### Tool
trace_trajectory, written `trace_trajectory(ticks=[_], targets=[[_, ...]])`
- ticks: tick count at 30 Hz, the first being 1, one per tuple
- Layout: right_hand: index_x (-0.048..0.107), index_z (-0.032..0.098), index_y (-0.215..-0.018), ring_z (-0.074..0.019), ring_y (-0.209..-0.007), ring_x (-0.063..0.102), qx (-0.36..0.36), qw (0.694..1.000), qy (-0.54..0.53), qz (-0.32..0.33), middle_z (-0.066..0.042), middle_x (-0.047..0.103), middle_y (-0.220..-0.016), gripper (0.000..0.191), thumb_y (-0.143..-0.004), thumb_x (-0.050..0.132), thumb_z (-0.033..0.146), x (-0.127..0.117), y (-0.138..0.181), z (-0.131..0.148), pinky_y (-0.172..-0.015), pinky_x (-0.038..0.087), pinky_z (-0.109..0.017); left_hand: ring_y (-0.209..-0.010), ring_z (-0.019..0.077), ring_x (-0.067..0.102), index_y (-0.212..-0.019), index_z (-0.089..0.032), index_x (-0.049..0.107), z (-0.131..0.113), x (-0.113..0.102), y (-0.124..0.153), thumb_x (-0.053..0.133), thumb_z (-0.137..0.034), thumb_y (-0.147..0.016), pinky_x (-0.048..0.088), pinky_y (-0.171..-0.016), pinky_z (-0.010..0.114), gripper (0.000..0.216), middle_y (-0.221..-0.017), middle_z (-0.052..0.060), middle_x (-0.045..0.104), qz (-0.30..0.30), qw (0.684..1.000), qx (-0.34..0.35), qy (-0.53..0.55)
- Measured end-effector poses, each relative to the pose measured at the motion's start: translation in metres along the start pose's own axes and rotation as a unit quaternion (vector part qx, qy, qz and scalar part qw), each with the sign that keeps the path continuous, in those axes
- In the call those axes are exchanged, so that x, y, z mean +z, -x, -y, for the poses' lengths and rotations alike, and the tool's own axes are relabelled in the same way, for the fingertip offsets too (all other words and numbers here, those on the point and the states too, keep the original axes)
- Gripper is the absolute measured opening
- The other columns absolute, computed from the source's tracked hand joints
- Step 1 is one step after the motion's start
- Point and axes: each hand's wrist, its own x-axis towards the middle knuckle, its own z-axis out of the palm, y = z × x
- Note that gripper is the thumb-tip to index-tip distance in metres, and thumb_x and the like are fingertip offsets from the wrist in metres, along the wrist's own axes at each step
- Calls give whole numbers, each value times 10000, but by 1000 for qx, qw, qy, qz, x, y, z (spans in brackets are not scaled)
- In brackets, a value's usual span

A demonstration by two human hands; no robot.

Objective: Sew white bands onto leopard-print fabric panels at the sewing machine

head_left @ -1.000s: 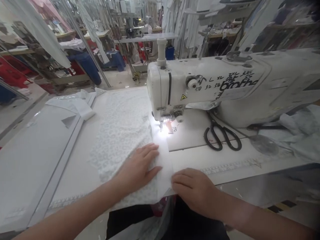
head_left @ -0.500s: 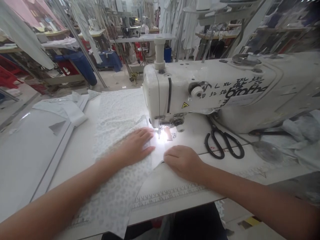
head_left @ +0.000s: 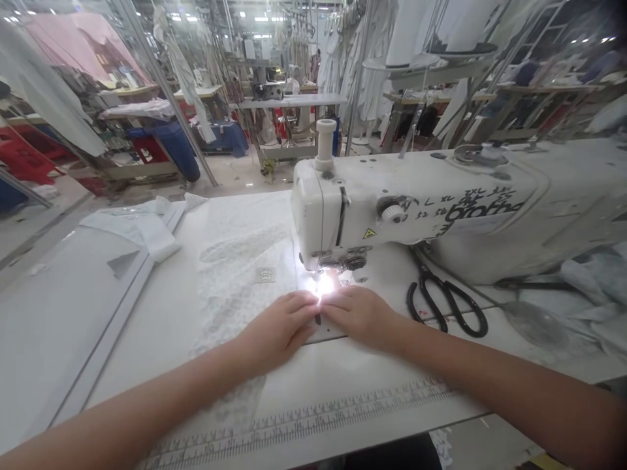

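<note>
Pale fabric (head_left: 230, 254) with a faint spotted print lies on the left of the sewing machine (head_left: 362, 209), and a small light label (head_left: 265, 275) with a dark design shows on it. My left hand (head_left: 287, 320) is at the fabric's edge, fingers drawn together just in front of the lit needle area. Almost fingertip to fingertip with it, my right hand (head_left: 365, 316) is closed, its fingers pinching at the same edge. Glare and my fingers hide the exact grip and the needle.
Black-handled scissors (head_left: 445, 297) lie right of my right hand. A printed ruler scale (head_left: 304, 421) runs along the table's front. White strips of cloth (head_left: 151, 232) rest at the left, crumpled cloth (head_left: 588, 281) at the far right. Thread cones (head_left: 406, 32) stand behind the machine.
Both hands have come together in front of the needle, the left moving right and down. The raised fabric fold has been laid flatter, and the label now shows. The camera view has tilted up.
</note>
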Motion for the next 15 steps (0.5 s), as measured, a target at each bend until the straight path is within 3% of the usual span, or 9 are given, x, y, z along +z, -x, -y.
trace_trajectory(ticks=[8,15], targets=[[609,107,-878,-183,-829,529,13,999,-40,-16,-74,631,-855,205,-889,408,69,-6,4,7,-756,465,-306,-1242,225,396,-1289,-214,444,12,-4,3,394,-245,-916,365,-1032,427,378,-1315,41,492,27,998,42,-37],[621,121,-860,-204,-827,543,50,998,0,35,-83,622,-833,242,-921,394,178,-14,-5,6,-715,450,-335,-1226,241,411,-1299,-212,436,20,-8,-2,416,-265,-904,365,-1024,443,399,-1327,58,475,30,997,53,-49]])
